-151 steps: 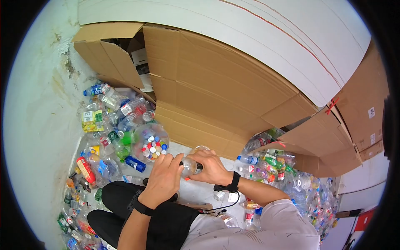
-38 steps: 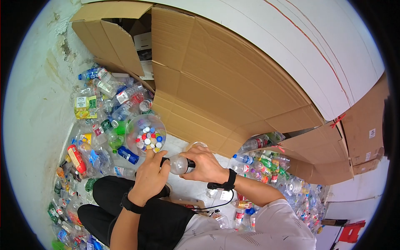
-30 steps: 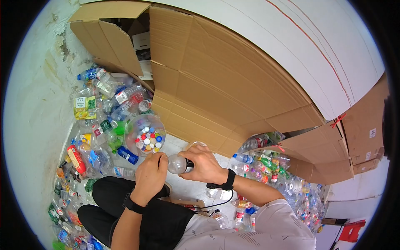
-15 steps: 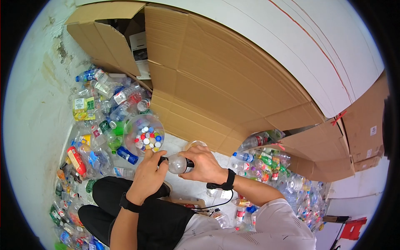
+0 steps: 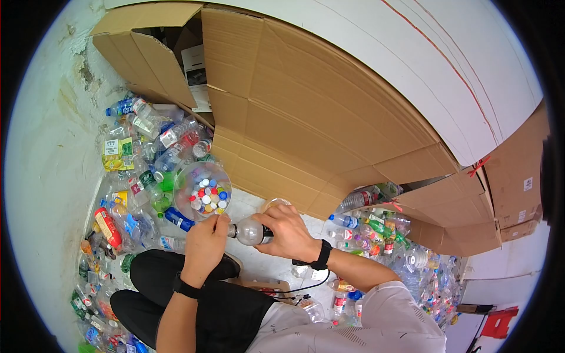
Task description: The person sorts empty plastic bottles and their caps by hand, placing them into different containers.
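Observation:
My right hand (image 5: 289, 232) grips a clear plastic bottle (image 5: 249, 231) around its dark-labelled body, lying sideways with the neck pointing left. My left hand (image 5: 206, 241) has its fingers pinched at the bottle's mouth, where the cap is; the cap itself is hidden by the fingertips. Just above and left of the hands stands a clear bowl (image 5: 203, 190) holding several loose bottle caps in red, blue, white and yellow. Both wrists wear dark bands.
A heap of empty plastic bottles (image 5: 138, 170) fills the floor at left, and another heap (image 5: 382, 229) lies at right. Large flattened cardboard boxes (image 5: 306, 117) lean across the back. My dark-trousered knees (image 5: 153, 276) are below the hands. A second clear container (image 5: 274, 205) sits behind my right hand.
The bottle has stayed in my right hand throughout. My left hand has shifted its fingers around the bottle's mouth and now sits slightly left of the neck.

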{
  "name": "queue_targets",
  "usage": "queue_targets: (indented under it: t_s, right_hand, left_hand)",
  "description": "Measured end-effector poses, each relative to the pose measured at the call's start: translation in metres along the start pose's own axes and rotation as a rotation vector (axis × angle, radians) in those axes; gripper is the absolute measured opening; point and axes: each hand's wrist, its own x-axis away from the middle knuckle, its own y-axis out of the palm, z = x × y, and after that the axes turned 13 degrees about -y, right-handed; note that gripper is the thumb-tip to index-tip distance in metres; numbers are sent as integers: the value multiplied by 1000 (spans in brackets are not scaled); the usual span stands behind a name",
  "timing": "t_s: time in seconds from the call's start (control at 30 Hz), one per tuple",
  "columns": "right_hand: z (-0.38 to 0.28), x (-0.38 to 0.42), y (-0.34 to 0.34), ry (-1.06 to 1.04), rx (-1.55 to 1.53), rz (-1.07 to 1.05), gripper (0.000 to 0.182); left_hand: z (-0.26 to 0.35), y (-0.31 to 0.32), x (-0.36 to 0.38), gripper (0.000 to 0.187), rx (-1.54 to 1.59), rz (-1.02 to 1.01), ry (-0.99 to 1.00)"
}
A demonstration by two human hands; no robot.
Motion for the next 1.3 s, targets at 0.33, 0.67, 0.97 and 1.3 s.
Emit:
queue_targets:
  t_s: [0.33, 0.67, 0.97, 1.3]
  right_hand:
    - [35, 39, 1, 183, 97, -70, 60]
    - [122, 94, 43, 453, 391, -407, 55]
    - [164, 59, 63, 275, 725, -709, 22]
    - [162, 22, 74, 168, 947, -918, 24]
  left_hand:
    - [-30, -15, -44, 56, -153, 475, 242]
    - [-22, -18, 5, 53, 693, 55, -76]
    - [-6, -29, 50, 49, 809, -6, -51]
    - [-27, -44, 65, 49, 859, 32, -17]
